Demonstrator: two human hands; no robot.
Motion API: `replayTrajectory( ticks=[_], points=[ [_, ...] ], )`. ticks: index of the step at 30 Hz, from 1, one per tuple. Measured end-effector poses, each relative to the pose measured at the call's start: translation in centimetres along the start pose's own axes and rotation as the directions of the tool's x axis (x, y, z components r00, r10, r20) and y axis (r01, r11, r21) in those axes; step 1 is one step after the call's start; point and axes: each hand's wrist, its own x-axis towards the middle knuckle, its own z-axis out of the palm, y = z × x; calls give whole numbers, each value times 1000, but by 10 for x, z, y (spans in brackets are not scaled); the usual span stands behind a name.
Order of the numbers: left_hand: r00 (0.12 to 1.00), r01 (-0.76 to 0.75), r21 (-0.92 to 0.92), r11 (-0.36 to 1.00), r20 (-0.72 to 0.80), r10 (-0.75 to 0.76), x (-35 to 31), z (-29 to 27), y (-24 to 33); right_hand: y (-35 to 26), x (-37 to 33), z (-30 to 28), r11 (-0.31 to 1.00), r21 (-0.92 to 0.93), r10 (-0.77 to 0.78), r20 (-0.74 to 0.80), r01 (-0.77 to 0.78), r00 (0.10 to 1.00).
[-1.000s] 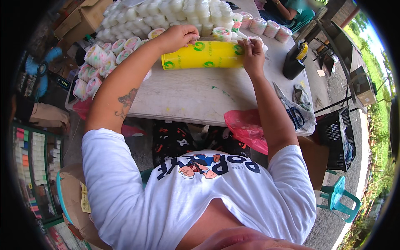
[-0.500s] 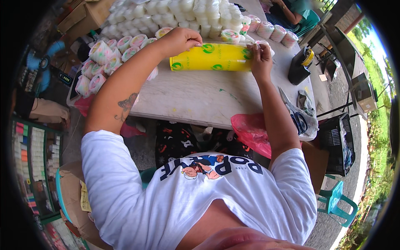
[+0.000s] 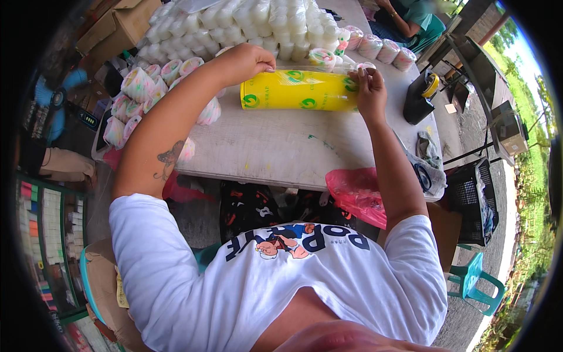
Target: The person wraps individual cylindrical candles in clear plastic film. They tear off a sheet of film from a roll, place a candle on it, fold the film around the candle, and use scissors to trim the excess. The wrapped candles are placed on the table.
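Observation:
A yellow roll of cling wrap (image 3: 281,97) with green printed marks lies crosswise on the whitish table, in front of me. My left hand (image 3: 251,63) is closed in a pinch at the clear film along the roll's far side, near its left end. At the right end, my right hand (image 3: 370,91) pinches the film too, thumb against fingers. Between the two hands the clear film is hard to see apart from its shine. Just beyond the roll sits a wrapped cup-shaped bundle (image 3: 322,59) with pink and green colouring.
Stacks of white cups (image 3: 234,26) line the table's far side. Wrapped pastel bundles (image 3: 138,85) crowd the left. A black container (image 3: 417,100) stands right, near scissors (image 3: 423,176) and a grey cloth (image 3: 428,146). A pink plastic bag (image 3: 355,190) hangs at the near edge. Another person (image 3: 410,20) sits beyond.
The whole view has shifted slightly, so the table and roll appear lower. My left hand has slid a little left along the film; both hands keep their pinch.

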Motion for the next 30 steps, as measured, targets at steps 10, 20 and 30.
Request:
replayTrajectory(
  ticks=[10,20,30],
  points=[
    [996,79,140,987,22,-83,22,-44,0,-101,48,-10,891,-229,445,269,-392,854],
    [989,78,212,974,-141,-49,22,-76,15,-133,82,-26,953,-98,304,322,-288,896],
    [929,-9,311,950,-348,123,-45,-46,64,-138,-3,-55,971,98,168,381,-220,909]
  ],
)
